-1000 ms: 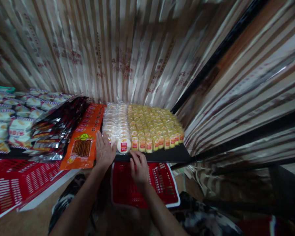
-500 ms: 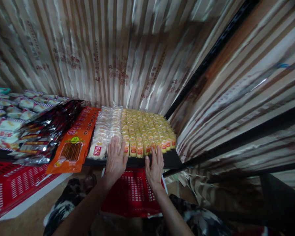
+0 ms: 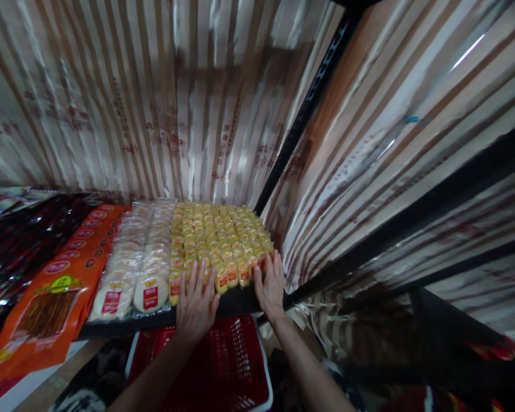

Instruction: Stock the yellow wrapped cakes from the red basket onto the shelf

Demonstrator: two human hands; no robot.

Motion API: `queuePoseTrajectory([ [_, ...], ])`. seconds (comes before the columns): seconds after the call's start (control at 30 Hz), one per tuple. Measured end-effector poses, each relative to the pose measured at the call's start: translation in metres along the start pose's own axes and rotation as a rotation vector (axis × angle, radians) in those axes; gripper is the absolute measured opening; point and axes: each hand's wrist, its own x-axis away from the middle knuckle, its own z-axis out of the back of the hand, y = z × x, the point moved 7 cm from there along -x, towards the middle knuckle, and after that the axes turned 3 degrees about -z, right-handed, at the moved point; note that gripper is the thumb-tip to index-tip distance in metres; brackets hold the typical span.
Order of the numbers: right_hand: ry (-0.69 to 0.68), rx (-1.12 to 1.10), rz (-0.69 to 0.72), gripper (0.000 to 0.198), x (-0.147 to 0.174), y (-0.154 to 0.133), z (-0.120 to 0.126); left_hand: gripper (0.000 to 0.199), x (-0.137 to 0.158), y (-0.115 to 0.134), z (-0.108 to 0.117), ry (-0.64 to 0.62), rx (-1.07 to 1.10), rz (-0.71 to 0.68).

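Rows of small yellow wrapped snack packs (image 3: 218, 229) stand close together on a black shelf (image 3: 236, 301). My left hand (image 3: 196, 300) lies against the front of these rows, fingers stretched and slightly spread. At the right end of the block, my right hand (image 3: 271, 285) rests its extended fingers along the side of the packs. Neither hand is wrapped around anything. Left of the yellow packs are two rows of clear-wrapped round white cakes (image 3: 151, 294) with red labels. Beside those lies a row of orange snack bags (image 3: 51, 303).
Dark shiny packets (image 3: 21, 252) fill the shelf further left. Below the shelf sits a red plastic basket (image 3: 240, 366) with a pale rim. A striped plastic sheet (image 3: 154, 103) hangs behind, and black rack bars (image 3: 395, 223) run along the right.
The view has shifted right and closer. My left hand has moved from the white cakes to the yellow packs, and my right hand has gone from their front to their right end.
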Motion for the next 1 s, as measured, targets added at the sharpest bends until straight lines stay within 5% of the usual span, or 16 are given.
queuePoseTrajectory([
  [0.33, -0.059, -0.067, -0.055, 0.057, -0.018, 0.028, -0.033, 0.047, -0.004, -0.003, -0.012, -0.028, -0.047, -0.011],
  [0.77, -0.063, -0.144, -0.137, 0.069, -0.019, 0.032, -0.033, 0.048, -0.004, -0.001, -0.002, 0.089, 0.039, -0.067],
  [1.0, -0.064, -0.181, -0.128, 0.071, -0.019, 0.033, -0.032, 0.048, -0.010, 0.003, -0.014, 0.021, 0.019, -0.080],
])
